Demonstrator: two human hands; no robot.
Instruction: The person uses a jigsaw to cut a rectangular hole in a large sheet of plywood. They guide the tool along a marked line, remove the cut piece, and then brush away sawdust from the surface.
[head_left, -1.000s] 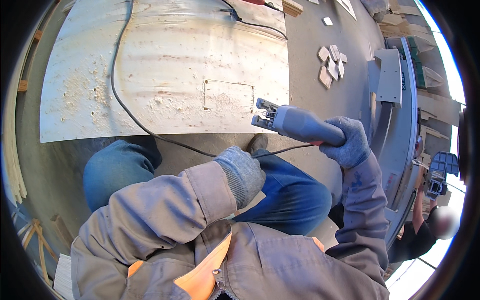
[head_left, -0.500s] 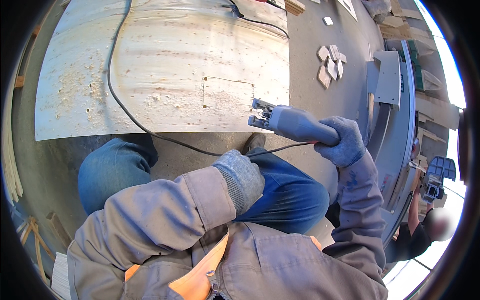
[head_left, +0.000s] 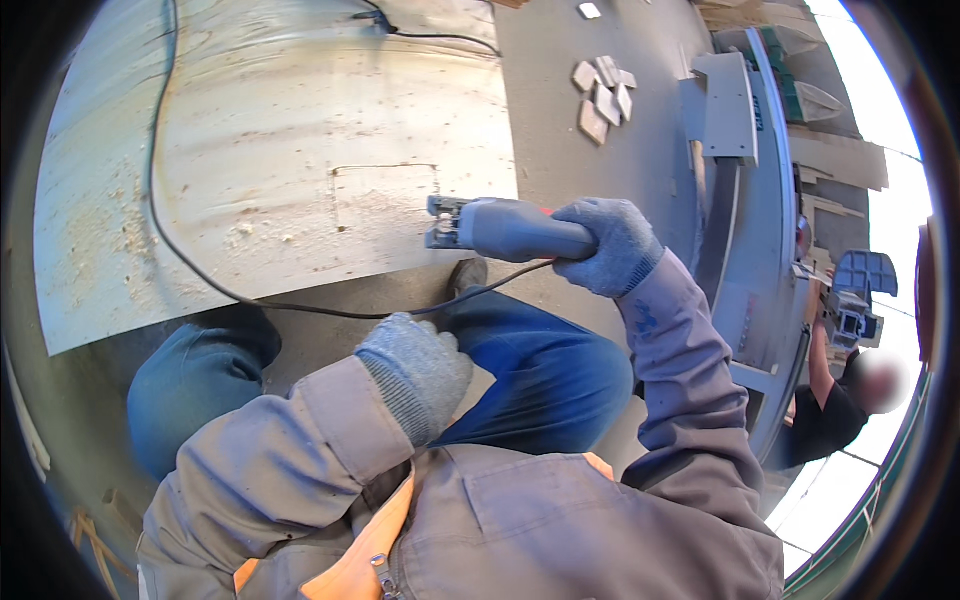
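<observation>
My right hand [head_left: 612, 245], in a grey knit glove, is wrapped round the body of a grey jigsaw [head_left: 520, 230]. The tool's metal shoe points left, over the right front part of a pale plywood sheet [head_left: 290, 110]. A dark power cord [head_left: 330, 314] runs from the jigsaw leftward and up across the sheet. Just below the cord, in front of my chest, is my left hand [head_left: 418, 370], gloved too, with fingers curled under; what they hold, if anything, is hidden. A thin rectangular cut outline [head_left: 385, 168] shows on the sheet near the jigsaw.
Sawdust [head_left: 110, 240] lies scattered on the sheet. Several small wooden pieces [head_left: 605, 100] rest on the floor to its right. Farther right stands a long grey machine [head_left: 730, 110]. Another person [head_left: 835, 400] is at the far right by a grey clamp-like device [head_left: 860, 290].
The view has turned, shifting the scene leftward. The jigsaw stays in my right hand, held over the sheet's edge. My left hand now sits lower against the cord, which earlier crossed its fingers.
</observation>
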